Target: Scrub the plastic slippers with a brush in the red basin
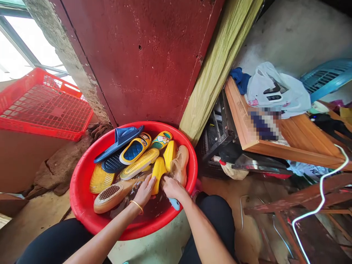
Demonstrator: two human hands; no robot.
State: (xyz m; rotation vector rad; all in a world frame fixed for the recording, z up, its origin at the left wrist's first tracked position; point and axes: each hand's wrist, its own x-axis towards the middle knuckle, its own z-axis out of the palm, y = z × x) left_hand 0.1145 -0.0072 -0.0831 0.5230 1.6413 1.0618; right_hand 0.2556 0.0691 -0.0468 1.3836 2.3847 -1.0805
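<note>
A red plastic basin (79,194) sits on the floor just ahead of the person's knees in black trousers (217,216), close enough for both arms to reach down into it. Murky brown water (152,209) fills its near side. The right hand (172,187) is closed narrowly around a brush with a light blue handle (174,204), its dark bristles pressed against a tan slipper (180,165) by the far right rim. The left hand (145,190), with a gold bangle (136,206) on its wrist, curls over the end of a beige slide (114,194) lying across the near left of the basin, seemingly to hold it steady; the exact grip is hard to tell through the fingers and water.

The other footwear is heaped against the far rim, which appears to leave the near side open for the hands: a navy slide (119,141), a yellow slipper with a blue insole (134,149), and another with a cartoon print (162,140).

Beyond the left rim lie a brown sacking cloth (59,172) and a red plastic crate (44,106), tilted against a maroon metal panel (137,62) – a wooden board (297,143) carrying a white plastic bag (277,91) stands off to the right.
</note>
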